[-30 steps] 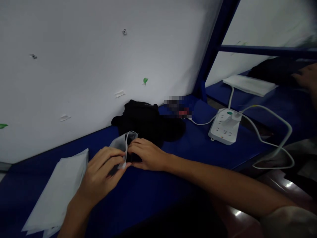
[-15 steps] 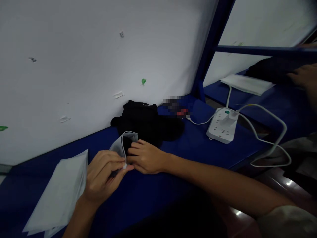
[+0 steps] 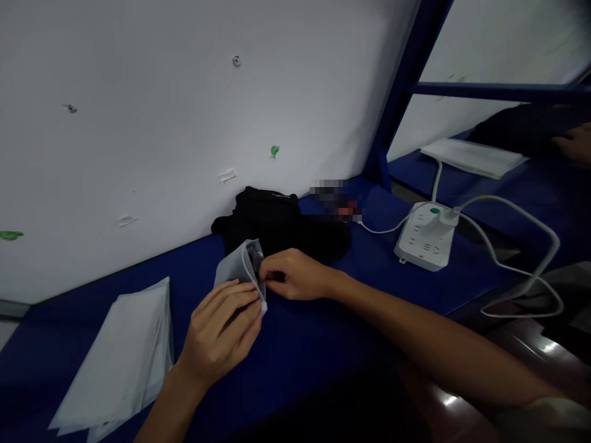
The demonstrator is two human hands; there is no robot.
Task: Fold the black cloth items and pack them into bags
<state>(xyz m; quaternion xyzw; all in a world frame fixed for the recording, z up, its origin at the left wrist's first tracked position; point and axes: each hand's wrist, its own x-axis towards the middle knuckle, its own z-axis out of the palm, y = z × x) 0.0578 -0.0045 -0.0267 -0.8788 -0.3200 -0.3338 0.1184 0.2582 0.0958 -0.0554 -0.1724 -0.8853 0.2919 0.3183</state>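
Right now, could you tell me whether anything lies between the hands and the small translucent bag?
Nothing visible does: the left hand and the right hand both hold the translucent bag directly at its open edge.

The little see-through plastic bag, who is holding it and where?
Both hands hold the small translucent plastic zip bag: the left hand grips its lower side, and the right hand pinches its open top edge with the fingers.

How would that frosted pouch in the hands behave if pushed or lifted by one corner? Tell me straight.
Probably floppy: the pouch bows where the left hand and right hand pinch its mouth. Likely light, since fingertips alone hold it. Possibly slippery; the film looks smooth, though the dim view leaves this uncertain.
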